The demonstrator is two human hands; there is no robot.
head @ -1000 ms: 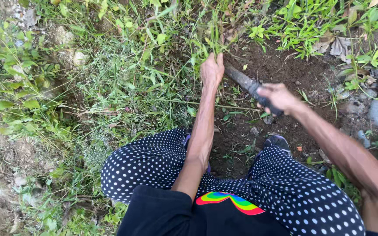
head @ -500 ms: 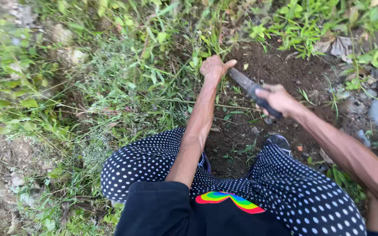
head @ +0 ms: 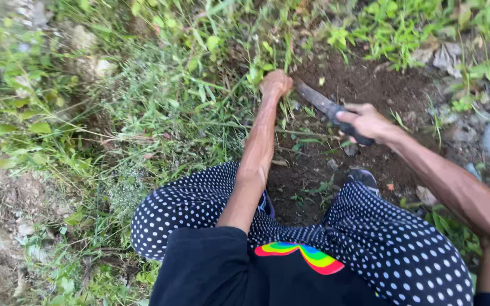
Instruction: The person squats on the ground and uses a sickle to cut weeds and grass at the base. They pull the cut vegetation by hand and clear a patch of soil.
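Weeding | left hand (head: pixel 275 84) closed on grass tuft (head: pixel 256 71) at edge of bare soil patch (head: pixel 364 85) | right hand (head: pixel 364 122) gripping knife (head: pixel 319 101), blade at tuft base | soil patch already cleared; grass left of it judged uncut

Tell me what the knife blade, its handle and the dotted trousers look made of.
Knife blade: likely steel, dull grey and soil-stained, no shine. Handle, gripped in the right hand: dark, perhaps plastic or wood; mostly hidden. Dotted trousers: soft woven or knit fabric, matte, folding over the knees.
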